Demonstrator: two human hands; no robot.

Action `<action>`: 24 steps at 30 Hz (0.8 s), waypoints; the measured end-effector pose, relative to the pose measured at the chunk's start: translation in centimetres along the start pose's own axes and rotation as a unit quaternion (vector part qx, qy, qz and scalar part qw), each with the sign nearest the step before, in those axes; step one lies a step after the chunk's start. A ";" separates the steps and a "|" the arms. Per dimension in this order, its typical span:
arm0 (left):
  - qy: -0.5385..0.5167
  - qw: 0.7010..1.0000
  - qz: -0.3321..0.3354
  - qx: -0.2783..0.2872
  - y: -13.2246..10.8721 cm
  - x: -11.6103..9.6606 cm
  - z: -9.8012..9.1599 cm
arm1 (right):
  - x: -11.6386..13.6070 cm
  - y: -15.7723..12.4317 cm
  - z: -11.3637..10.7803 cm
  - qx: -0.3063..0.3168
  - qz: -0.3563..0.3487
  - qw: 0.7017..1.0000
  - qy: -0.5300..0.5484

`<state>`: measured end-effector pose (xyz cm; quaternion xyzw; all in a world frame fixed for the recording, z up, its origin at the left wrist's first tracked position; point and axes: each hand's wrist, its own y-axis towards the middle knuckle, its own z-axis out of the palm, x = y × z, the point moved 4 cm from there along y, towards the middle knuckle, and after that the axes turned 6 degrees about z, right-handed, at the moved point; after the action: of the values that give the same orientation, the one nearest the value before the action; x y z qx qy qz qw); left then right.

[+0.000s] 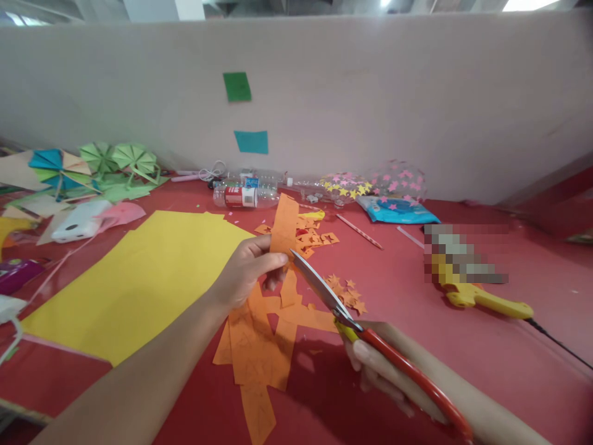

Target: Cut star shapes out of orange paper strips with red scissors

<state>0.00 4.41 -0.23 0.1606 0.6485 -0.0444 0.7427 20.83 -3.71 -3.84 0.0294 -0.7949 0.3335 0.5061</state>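
Note:
My left hand [252, 267] pinches an orange paper strip [284, 224] between thumb and fingers and holds it up above the table. Red-handled scissors [319, 281] are gripped in my right hand [377, 361], their tips touching or just beside the strip's right edge. The blades look nearly closed. Beneath my hands lie several cut pieces of orange paper [262, 346], some with faint marks. Small orange paper stars [345, 292] form a pile right of the blades. Behind the strip are orange scraps with star-shaped holes [319, 238].
Yellow paper sheets [152, 278] cover the left side. A yellow glue gun [491, 301] with a cord lies right. Along the back wall are plastic bottles [241, 196], a pencil [360, 232], a blue packet [398, 211] and star-covered clear domes [398, 179]. Folded paper fans [134, 159] stand back left.

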 end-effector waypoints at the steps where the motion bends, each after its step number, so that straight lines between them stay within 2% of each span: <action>1: 0.003 1.000 -0.001 -0.001 0.0 0.0 0.0 | 0.0 0.0 0.0 -0.003 -0.001 1.000 0.004; 8: 0.012 1.000 0.001 -0.006 0.0 -0.1 -0.1 | 0.2 0.0 0.1 -0.008 0.015 1.000 0.016; 16: -0.010 1.000 -0.017 0.010 -0.1 -0.1 0.9 | 0.9 0.0 0.6 -0.020 -0.021 0.999 0.014; 24: -0.035 0.999 -0.008 -0.026 -0.3 -0.3 0.7 | 1.5 -0.1 0.3 -0.041 -0.027 0.999 -0.009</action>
<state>0.50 3.91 0.12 0.1345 0.6246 -0.0392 0.7683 19.90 -3.56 -2.64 0.0332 -0.8114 0.2862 0.5085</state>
